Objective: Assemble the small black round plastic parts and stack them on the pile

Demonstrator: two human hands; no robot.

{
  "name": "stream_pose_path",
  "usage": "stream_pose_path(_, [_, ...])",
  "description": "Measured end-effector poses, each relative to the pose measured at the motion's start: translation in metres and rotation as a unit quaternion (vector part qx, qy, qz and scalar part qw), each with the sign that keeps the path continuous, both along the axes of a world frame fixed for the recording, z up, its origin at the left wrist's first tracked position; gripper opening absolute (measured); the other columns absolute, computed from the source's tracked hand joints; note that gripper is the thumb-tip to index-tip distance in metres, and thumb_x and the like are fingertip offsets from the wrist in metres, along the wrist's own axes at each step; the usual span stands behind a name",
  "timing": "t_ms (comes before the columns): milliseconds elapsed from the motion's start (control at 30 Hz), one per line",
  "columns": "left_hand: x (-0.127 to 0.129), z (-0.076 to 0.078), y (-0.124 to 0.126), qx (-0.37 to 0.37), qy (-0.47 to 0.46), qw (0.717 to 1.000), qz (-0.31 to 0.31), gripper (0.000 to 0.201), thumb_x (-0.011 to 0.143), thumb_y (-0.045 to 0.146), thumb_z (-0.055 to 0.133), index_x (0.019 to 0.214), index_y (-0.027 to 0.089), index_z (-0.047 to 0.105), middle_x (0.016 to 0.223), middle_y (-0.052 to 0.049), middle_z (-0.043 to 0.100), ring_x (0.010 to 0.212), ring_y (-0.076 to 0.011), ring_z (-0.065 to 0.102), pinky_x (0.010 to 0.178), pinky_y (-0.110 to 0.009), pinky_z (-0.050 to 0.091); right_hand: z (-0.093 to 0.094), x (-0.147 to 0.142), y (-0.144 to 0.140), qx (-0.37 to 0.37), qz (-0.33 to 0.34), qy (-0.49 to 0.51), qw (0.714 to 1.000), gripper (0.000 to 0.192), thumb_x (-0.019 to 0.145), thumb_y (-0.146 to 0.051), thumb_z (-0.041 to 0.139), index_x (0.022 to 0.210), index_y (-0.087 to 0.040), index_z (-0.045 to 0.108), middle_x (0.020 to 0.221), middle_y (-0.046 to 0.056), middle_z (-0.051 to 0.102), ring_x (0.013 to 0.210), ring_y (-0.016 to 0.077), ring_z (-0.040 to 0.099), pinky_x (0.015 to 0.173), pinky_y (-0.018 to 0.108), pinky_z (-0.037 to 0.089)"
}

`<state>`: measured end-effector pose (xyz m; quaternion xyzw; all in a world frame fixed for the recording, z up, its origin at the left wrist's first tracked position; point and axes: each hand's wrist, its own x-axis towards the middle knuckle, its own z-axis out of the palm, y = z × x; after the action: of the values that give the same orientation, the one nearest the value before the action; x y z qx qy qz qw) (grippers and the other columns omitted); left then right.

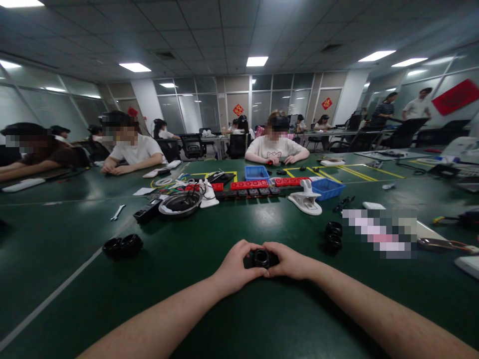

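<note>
Both forearms reach to lower centre, where a small black ring part (260, 258) is pinched between left hand (234, 267) and right hand (290, 263), fingers closed around it; fitting appears unfinished, with similar black parts (122, 246) left lying at centre left.

Across the dark green table top (239, 319) from me a person in a white T-shirt (276, 148) sits behind a blue plastic bin (256, 172), a row of red plastic blocks (249, 184) and a white plastic clamp stand (307, 199). To my left lie a round metal bowl holding dark cables (180, 204), a small silver wrench (117, 213) and two black ring-shaped parts (122, 246) touching each other. On my right two more black rings (333, 236) sit one just behind the other (a second blue plastic tray (328, 188) lies further back).
</note>
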<state>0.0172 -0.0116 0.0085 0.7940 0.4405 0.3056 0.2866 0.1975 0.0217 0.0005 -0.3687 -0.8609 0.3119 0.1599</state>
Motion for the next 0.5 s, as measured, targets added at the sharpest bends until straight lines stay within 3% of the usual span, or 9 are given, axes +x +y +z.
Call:
stream_pose_path(167, [0.004,-0.004,-0.003,0.033,0.003,0.996,0.082,0.034,0.058,0.027,0.067,0.089,0.020,0.054,0.083,-0.001,0.050,0.079,-0.0184,0.048,0.068,-0.029,0.039,-0.009,-0.016,-0.010,0.093,-0.135,-0.053,0.985,0.033,0.056,-0.037,0.064,0.073,-0.016,0.046,0.070,0.000,0.050,0.061,0.0122,0.044,0.050,0.021,0.030])
stream_pose_path(267, [0.003,-0.007,-0.002,0.044,-0.003,0.994,0.100,0.033,0.059,0.029,0.066,0.088,0.019,0.054,0.083,-0.001,0.050,0.079,-0.0184,0.048,0.068,-0.029,0.038,-0.010,-0.023,-0.016,0.148,-0.180,-0.082,0.969,0.034,0.057,-0.043,0.061,0.072,-0.016,0.047,0.071,0.002,0.051,0.063,0.0145,0.045,0.053,0.024,0.031])
stream_pose_path(367, [0.001,-0.007,0.001,0.034,-0.017,0.998,0.060,0.034,0.060,0.028,0.065,0.090,0.019,0.054,0.084,-0.001,0.049,0.079,-0.0170,0.047,0.067,-0.027,0.039,-0.005,-0.021,-0.017,0.140,-0.144,-0.051,0.978,0.042,0.056,-0.044,0.063,0.084,-0.016,0.050,0.082,0.004,0.053,0.072,0.0178,0.048,0.062,0.027,0.034])
stream_pose_path(500, [-0.003,-0.002,0.002,0.002,-0.013,1.000,-0.021,0.037,0.063,0.030,0.063,0.098,0.021,0.053,0.084,0.000,0.048,0.073,-0.0145,0.047,0.062,-0.024,0.039,0.005,-0.007,-0.010,0.059,-0.020,0.010,0.998,0.048,0.057,-0.035,0.066,0.098,-0.018,0.050,0.092,0.003,0.053,0.083,0.0189,0.048,0.072,0.029,0.036])
